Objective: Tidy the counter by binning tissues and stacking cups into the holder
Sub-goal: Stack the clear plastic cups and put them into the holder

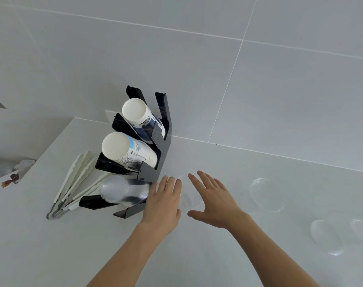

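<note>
Two hands over the pale surface (249, 172), both flat and released, fingers spread, grasping nothing. Between left hand (163, 200) and right hand (212, 200), one clear cup (189, 200), faint, touching neither as far as can be told. Just left of the left hand, black cup holder (155, 146) near the back edge by the tiled wall (238, 79): two white paper cup stacks (133, 129) in the upper slots, a clear cup stack (124, 192) in the lowest. Left of the holder, white tongs (72, 183) toward the left edge. Open room on the near surface and behind the right hand. Toward the right edge, well apart, three clear lids (266, 193), upturned or not: cannot tell.
</note>
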